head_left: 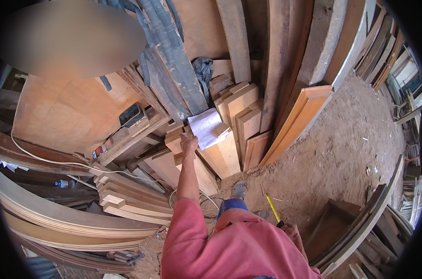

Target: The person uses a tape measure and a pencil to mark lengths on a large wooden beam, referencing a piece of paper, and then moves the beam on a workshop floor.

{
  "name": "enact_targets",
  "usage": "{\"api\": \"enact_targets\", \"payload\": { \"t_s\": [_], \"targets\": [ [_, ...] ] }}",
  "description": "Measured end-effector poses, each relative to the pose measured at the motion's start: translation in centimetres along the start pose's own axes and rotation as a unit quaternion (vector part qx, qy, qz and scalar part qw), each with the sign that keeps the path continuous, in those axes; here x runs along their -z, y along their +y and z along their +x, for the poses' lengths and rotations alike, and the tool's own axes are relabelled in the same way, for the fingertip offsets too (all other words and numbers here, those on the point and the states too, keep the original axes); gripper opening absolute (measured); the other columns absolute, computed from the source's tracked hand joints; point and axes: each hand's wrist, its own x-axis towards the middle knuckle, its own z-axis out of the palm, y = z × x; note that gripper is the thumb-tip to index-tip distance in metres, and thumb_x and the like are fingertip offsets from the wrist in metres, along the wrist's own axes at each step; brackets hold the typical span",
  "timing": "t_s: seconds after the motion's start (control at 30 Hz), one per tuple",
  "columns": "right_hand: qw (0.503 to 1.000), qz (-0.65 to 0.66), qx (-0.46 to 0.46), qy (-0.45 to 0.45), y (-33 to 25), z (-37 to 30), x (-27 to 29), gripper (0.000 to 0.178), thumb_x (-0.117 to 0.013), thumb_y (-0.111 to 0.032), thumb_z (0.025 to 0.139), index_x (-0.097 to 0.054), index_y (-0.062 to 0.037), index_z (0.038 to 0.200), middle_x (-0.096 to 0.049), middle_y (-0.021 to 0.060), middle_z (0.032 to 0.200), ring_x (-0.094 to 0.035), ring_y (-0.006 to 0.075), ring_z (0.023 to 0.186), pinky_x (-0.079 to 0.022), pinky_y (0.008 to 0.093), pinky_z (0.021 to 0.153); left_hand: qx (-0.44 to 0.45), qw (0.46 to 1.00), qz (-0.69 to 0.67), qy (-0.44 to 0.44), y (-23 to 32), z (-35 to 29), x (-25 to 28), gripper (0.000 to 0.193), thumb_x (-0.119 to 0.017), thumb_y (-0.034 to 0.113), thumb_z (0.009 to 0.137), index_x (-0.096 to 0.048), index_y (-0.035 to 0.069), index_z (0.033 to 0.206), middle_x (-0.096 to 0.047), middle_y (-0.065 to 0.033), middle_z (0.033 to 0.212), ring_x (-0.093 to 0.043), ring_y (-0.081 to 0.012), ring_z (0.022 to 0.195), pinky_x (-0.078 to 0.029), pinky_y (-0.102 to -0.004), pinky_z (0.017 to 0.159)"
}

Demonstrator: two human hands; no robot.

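1. Dirt floor (346, 135): spreads out to the right of the paper sheet (204, 124), which serves as the landmark here.
2. Tall planks (278, 60): lean beyond the paper sheet and to its right, standing side by side.
3. Broad brown panel (57, 111): lies well to the left of the paper sheet.
4. Pale boards (224, 160): stand close together under and around the paper sheet, which rests on their upper ends.
5. Left hand (188, 142): at the near left corner of the paper sheet, fingers curled; I cannot tell whether they pinch it or press on the wood.
6. Right hand (293, 234): well below and right of the paper sheet, fingers clamped on a tape measure (273, 209), whose yellow blade sticks out.
7. Small wood block (220, 129): on the right part of the paper sheet.
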Motion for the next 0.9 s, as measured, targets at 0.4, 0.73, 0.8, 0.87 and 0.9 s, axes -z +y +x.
{"api": "enact_targets", "payload": {
  "t_s": [0.4,0.73,0.8,0.87,0.9],
  "targets": [
    [0.945,-0.221,0.241,0.004,-2.8,3.2,1.8,0.015,-0.063,-0.015,0.078,-0.072,-0.0042,0.085,-0.063,0.0037,0.068,-0.059,0.0156,0.063,-0.046,0.032,0.055,-0.002,1.0,-0.009,-0.021,-0.6,0.2,-0.7,0.036,-0.065,0.03,0.081,-0.063,0.019,0.115,-0.072,-0.0002,0.107,-0.065,-0.0231,0.105,-0.049,-0.0376,0.091],
    [0.999,-0.026,-0.037,0.025,-11.3,2.9,0.7,0.018,-0.065,-0.014,0.081,-0.072,-0.0017,0.092,-0.061,-0.0005,0.068,-0.055,0.0073,0.059,-0.042,0.0248,0.052,0.032,0.999,0.04,-0.006,-1.4,1.5,-1.7,0.029,-0.062,0.032,0.084,-0.066,0.024,0.112,-0.066,0.0032,0.118,-0.062,-0.0214,0.11,-0.046,-0.0414,0.093],
    [0.999,0.028,-0.032,0.016,-10.5,3.0,0.6,0.018,-0.066,-0.013,0.08,-0.072,-0.0012,0.092,-0.062,-0.0007,0.068,-0.055,0.0078,0.061,-0.043,0.0252,0.053,0.028,0.999,0.04,-0.008,-1.3,1.5,-1.8,0.029,-0.062,0.033,0.084,-0.066,0.024,0.112,-0.065,0.0032,0.118,-0.061,-0.0214,0.11,-0.046,-0.0415,0.093],
    [0.997,0.077,-0.028,0.009,-8.9,3.2,0.5,0.018,-0.066,-0.013,0.08,-0.072,-0.0012,0.092,-0.062,-0.0008,0.069,-0.056,0.008,0.062,-0.044,0.0253,0.054,0.014,0.998,0.055,0.003,-0.8,0.9,-1.9,0.03,-0.063,0.034,0.085,-0.066,0.025,0.112,-0.066,0.0033,0.118,-0.061,-0.0212,0.111,-0.046,-0.0416,0.093],
    [0.995,0.096,-0.025,0.002,-8.0,3.6,0.4,0.018,-0.066,-0.013,0.08,-0.072,-0.0015,0.092,-0.062,-0.0008,0.069,-0.056,0.008,0.063,-0.044,0.0253,0.054,0.013,0.999,0.046,0.002,-0.9,1.0,-1.7,0.03,-0.063,0.034,0.085,-0.067,0.024,0.112,-0.066,0.003,0.117,-0.062,-0.0214,0.11,-0.046,-0.0414,0.093]
  ]
}}
